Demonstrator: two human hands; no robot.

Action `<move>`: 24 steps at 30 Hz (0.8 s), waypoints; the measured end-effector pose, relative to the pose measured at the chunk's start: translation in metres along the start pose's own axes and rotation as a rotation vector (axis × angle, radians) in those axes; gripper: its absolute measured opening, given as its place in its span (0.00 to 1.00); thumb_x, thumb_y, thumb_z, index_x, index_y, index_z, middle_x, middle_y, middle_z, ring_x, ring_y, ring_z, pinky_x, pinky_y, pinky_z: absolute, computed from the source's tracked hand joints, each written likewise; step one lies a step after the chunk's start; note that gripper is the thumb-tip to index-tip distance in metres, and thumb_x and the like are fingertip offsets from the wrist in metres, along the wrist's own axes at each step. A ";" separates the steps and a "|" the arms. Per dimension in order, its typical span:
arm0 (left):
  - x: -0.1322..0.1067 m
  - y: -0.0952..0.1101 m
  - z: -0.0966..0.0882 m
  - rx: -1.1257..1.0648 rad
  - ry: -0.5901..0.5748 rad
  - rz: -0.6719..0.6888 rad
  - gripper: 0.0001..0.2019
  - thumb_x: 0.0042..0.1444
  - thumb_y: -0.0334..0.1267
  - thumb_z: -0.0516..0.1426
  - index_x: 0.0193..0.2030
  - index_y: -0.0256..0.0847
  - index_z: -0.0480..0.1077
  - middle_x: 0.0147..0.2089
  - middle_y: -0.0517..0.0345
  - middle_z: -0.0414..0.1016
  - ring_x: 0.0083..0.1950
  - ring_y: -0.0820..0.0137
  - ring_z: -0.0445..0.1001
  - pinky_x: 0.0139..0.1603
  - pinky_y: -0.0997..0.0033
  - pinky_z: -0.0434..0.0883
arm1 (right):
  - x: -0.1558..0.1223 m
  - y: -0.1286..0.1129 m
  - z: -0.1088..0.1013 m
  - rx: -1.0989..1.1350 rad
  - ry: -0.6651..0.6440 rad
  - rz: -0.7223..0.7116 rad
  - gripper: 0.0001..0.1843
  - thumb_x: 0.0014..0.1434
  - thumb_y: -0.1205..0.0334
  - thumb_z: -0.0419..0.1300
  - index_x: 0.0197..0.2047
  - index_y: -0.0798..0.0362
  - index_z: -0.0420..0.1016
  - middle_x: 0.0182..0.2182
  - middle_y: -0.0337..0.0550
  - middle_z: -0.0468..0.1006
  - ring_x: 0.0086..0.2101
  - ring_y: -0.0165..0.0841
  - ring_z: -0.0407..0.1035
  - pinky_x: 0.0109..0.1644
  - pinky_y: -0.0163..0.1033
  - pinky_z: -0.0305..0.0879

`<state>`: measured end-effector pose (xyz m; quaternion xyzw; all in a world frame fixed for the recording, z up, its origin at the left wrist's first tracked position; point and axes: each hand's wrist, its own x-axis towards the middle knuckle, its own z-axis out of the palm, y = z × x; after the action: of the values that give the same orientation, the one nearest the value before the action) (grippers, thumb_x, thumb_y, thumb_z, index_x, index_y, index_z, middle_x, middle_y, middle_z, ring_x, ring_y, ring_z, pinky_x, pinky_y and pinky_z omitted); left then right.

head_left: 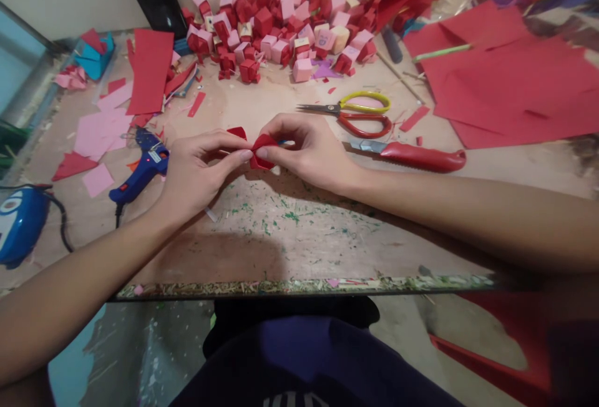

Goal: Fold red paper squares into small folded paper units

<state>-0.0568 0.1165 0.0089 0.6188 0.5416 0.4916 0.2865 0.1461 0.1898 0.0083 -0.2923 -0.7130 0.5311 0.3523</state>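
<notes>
Between my two hands is a small folded piece of red paper (262, 159), held just above the table. The fingertips of my left hand (206, 160) pinch its left side, with a red flap showing behind them. My right hand (304, 148) pinches the right side between thumb and index finger. Parts of the paper are hidden behind my fingers. Right behind my right hand lie scissors (367, 125) with one yellow and one red handle. A red-handled knife (421, 156) rests beside my right wrist. Close to my left wrist is a blue glue gun (143, 173).
A heap of small red and pink paper cubes (276, 48) fills the back of the table. Large red sheets (515, 88) lie at the right. Pink paper pieces (100, 129) and a red strip (150, 73) are at the left, near a blue device (23, 223) with a cord.
</notes>
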 end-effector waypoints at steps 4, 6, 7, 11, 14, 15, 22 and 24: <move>0.001 -0.002 -0.001 0.012 -0.010 0.001 0.05 0.59 0.44 0.72 0.37 0.47 0.87 0.39 0.56 0.87 0.37 0.66 0.83 0.39 0.67 0.81 | 0.000 0.001 0.000 -0.032 -0.003 -0.026 0.04 0.61 0.59 0.71 0.37 0.50 0.84 0.38 0.44 0.86 0.41 0.38 0.79 0.48 0.46 0.79; 0.001 -0.003 -0.001 0.002 -0.017 -0.007 0.06 0.59 0.44 0.72 0.37 0.46 0.86 0.38 0.56 0.87 0.36 0.67 0.82 0.39 0.68 0.80 | -0.001 0.002 -0.001 -0.054 -0.002 -0.032 0.05 0.61 0.59 0.71 0.38 0.50 0.85 0.38 0.44 0.86 0.41 0.39 0.78 0.48 0.46 0.79; 0.001 -0.004 -0.001 -0.002 -0.018 -0.008 0.06 0.59 0.44 0.72 0.37 0.46 0.86 0.38 0.56 0.86 0.36 0.67 0.82 0.38 0.68 0.80 | -0.001 0.003 -0.001 -0.063 -0.001 -0.037 0.05 0.62 0.59 0.71 0.38 0.51 0.85 0.38 0.44 0.86 0.41 0.39 0.78 0.48 0.46 0.79; 0.001 -0.005 -0.002 -0.028 -0.040 -0.029 0.07 0.59 0.44 0.72 0.38 0.45 0.86 0.38 0.56 0.86 0.36 0.67 0.82 0.39 0.68 0.80 | 0.000 0.003 -0.001 -0.071 -0.002 -0.052 0.05 0.62 0.59 0.71 0.39 0.52 0.85 0.38 0.44 0.86 0.42 0.38 0.78 0.49 0.45 0.78; 0.001 -0.007 -0.002 -0.067 -0.057 -0.063 0.08 0.59 0.45 0.72 0.40 0.45 0.86 0.40 0.55 0.87 0.37 0.66 0.83 0.39 0.68 0.81 | 0.001 0.003 -0.001 -0.061 0.006 -0.051 0.05 0.61 0.59 0.71 0.38 0.52 0.85 0.38 0.43 0.86 0.41 0.38 0.78 0.50 0.44 0.78; 0.001 -0.008 -0.002 -0.072 -0.058 -0.066 0.08 0.59 0.45 0.72 0.40 0.45 0.86 0.40 0.55 0.87 0.37 0.67 0.83 0.38 0.68 0.81 | 0.001 0.003 -0.001 -0.056 0.005 -0.051 0.05 0.61 0.59 0.71 0.38 0.52 0.85 0.38 0.43 0.86 0.41 0.38 0.78 0.50 0.44 0.78; 0.004 -0.006 -0.001 -0.048 -0.043 -0.046 0.11 0.58 0.49 0.73 0.37 0.44 0.85 0.35 0.56 0.85 0.34 0.67 0.81 0.34 0.69 0.78 | -0.002 0.001 0.000 -0.032 -0.017 -0.035 0.05 0.61 0.59 0.71 0.38 0.51 0.85 0.38 0.44 0.86 0.40 0.38 0.78 0.48 0.45 0.79; 0.004 -0.006 -0.001 -0.058 -0.053 -0.054 0.12 0.57 0.50 0.73 0.36 0.44 0.85 0.35 0.56 0.84 0.33 0.67 0.80 0.33 0.69 0.78 | -0.002 0.001 0.001 -0.024 -0.015 -0.045 0.05 0.61 0.59 0.71 0.38 0.52 0.85 0.38 0.44 0.86 0.39 0.37 0.78 0.48 0.45 0.79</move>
<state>-0.0605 0.1215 0.0057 0.6081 0.5357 0.4829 0.3316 0.1468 0.1882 0.0064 -0.2761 -0.7284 0.5167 0.3553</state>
